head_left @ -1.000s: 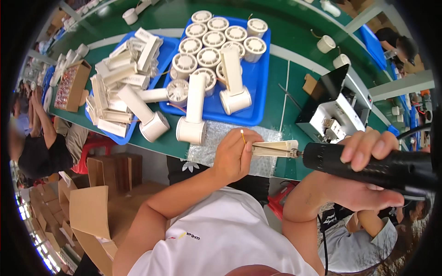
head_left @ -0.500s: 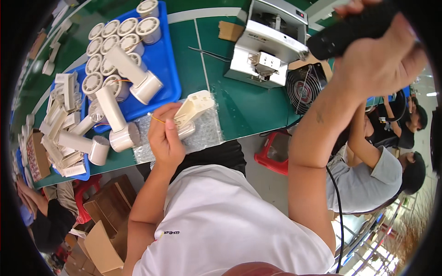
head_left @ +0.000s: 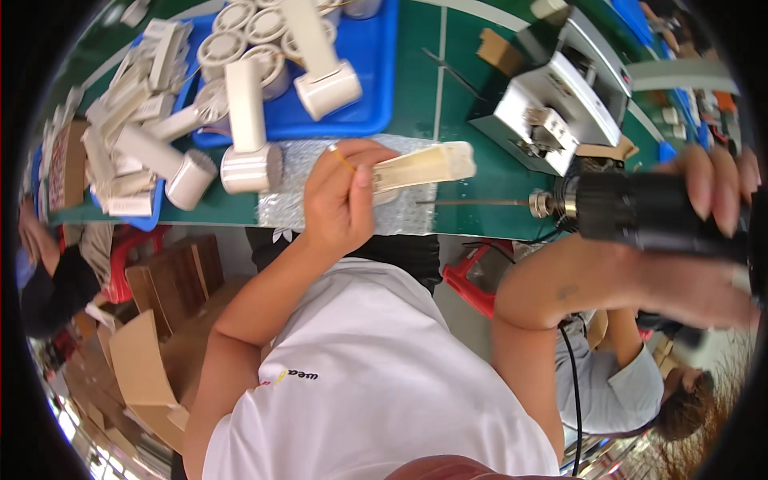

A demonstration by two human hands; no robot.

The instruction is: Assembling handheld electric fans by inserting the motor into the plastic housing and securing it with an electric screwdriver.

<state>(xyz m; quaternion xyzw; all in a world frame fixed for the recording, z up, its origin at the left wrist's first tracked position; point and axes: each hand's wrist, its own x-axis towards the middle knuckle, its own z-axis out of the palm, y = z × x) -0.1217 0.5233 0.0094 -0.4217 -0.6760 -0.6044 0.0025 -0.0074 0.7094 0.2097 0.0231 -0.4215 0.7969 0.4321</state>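
Black electric screwdriver (head_left: pixel 644 210), swung back from the silver screw feeder (head_left: pixel 516 120), sits wrapped in the right hand (head_left: pixel 680 282), its bit beside the cream plastic housing (head_left: pixel 428 166) that the left hand's (head_left: pixel 340 198) curled fingers grip over bubble wrap (head_left: pixel 288 210).

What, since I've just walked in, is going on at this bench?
A person's left hand holds an open off-white plastic housing over bubble wrap. Their right hand grips a black electric screwdriver, its long bit apart from the housing. Beyond, a blue tray holds slotted white round units.

Sm. dk. lettering (head_left: pixel 303 374), wht. tee (head_left: pixel 384 376)
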